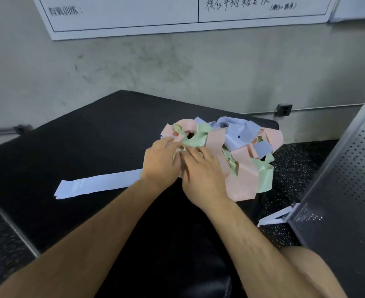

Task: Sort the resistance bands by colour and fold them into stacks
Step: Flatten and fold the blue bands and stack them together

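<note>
On the black bench (91,136), right of the middle, a tangled pile of bands (241,147) is seen, with pink, green and pale blue all mixed up. How are the hands placed tho? (asker)

Both are laid on the near left edge of the pile, touching each other. The left hand (161,161) is stretched out, with fairly straight fingers reaching onto a pink loop (188,125). The right hand (202,177) is spread flat just beside it, with its fingertips set by a green band (193,140). The thumbs are hidden, so whether anything is pinched can't be told. (replier)

Anything laid apart from the pile? (asker)

One pale blue band (99,187) is laid out flat to the left of the pile, its right end hidden behind the left wrist. Another blue strip (273,219) is seen off the bench, low on the right, by a perforated metal panel (338,179). A whiteboard (134,14) is hung on the far wall (112,67). (replier)
</note>
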